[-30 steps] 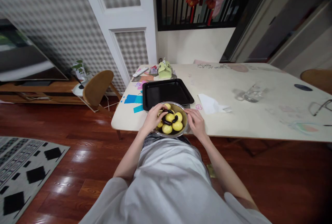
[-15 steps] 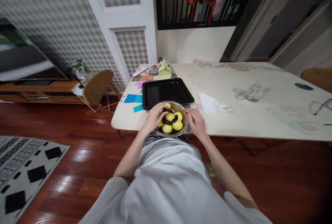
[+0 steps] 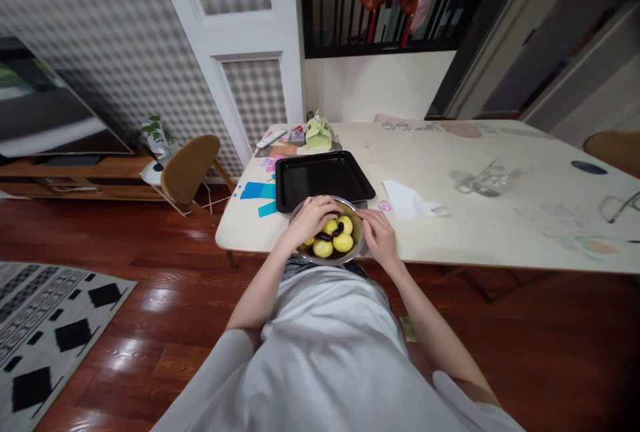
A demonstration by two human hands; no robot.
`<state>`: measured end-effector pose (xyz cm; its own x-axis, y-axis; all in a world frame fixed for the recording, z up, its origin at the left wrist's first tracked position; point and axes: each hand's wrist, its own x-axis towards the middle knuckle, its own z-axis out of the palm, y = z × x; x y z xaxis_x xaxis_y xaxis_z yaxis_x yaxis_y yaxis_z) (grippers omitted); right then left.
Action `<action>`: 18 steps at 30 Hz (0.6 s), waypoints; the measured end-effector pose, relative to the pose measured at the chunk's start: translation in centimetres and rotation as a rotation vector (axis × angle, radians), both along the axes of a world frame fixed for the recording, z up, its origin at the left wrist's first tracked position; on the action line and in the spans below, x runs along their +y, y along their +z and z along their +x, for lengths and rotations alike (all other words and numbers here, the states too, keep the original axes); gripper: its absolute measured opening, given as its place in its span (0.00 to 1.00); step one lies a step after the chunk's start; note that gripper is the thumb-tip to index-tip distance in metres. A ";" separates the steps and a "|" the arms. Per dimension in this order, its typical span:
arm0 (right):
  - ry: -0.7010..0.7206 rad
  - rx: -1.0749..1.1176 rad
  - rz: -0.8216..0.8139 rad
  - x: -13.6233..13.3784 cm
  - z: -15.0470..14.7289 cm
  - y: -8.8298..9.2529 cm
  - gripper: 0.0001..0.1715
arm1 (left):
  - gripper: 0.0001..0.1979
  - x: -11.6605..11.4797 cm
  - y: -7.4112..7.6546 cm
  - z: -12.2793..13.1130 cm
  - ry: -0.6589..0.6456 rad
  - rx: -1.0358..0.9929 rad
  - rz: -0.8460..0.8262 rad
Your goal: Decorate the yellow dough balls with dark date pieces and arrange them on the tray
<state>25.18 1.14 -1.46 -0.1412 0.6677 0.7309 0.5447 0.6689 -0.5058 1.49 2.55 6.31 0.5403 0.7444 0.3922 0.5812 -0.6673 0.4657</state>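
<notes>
A round metal bowl [image 3: 353, 255] sits at the near table edge, in front of my body. Several smooth yellow, potato-like pieces [image 3: 343, 243] lie in it, with glossy dark elongated pieces [image 3: 324, 237] among them. My left hand [image 3: 316, 213] reaches over the bowl's far left side, fingers curled down and closed among the contents. A bit of something dark shows by its fingertips; the hand covers most of it. On the bowl's right rim is my right hand [image 3: 379, 232], its fingers closed over the edge. Just beyond the bowl lies a black baking tray [image 3: 320, 177].
On the white table [image 3: 430, 242] lie a white paper [image 3: 403, 200], a glass [image 3: 490, 180] on its side, and eyeglasses [image 3: 623, 207] to the right. A green box [image 3: 319, 135] and a remote [image 3: 271, 138] lie behind the tray. A wooden chair [image 3: 191, 169] stands left.
My left hand has shifted slightly right and further over the bowl, now covering dark and yellow pieces that showed before. My right hand stays on the rim.
</notes>
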 end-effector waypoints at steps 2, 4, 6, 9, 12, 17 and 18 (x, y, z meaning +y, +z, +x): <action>0.001 -0.001 0.007 0.0 0.0 0.1 0.21 | 0.11 0.1 -0.3 0.1 -0.001 0.018 -0.018; 0.001 -0.004 0.011 0.0 0.0 0.1 0.21 | 0.11 0.1 -0.6 0.0 0.006 0.019 -0.027; -0.001 -0.003 0.016 0.0 0.0 0.1 0.20 | 0.13 0.0 -0.9 -0.2 0.008 0.016 -0.027; 0.003 0.000 0.025 0.0 0.0 0.1 0.20 | 0.15 0.0 -1.3 -0.6 -0.006 0.010 -0.026; 0.003 -0.001 0.024 0.0 0.0 0.0 0.20 | 0.16 0.0 -1.6 -0.8 -0.014 -0.009 -0.025; -0.001 -0.006 0.016 0.0 0.1 0.0 0.20 | 0.16 -0.5 -1.5 -1.2 0.000 -0.056 -0.019; 0.002 -0.005 0.019 0.0 0.1 0.0 0.20 | 0.16 -0.6 -1.5 -1.4 0.014 -0.072 -0.015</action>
<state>25.24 1.17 -1.47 -0.1459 0.6538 0.7424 0.5459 0.6791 -0.4907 0.10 1.92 4.83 0.5005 0.7581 0.4181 0.5556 -0.6516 0.5165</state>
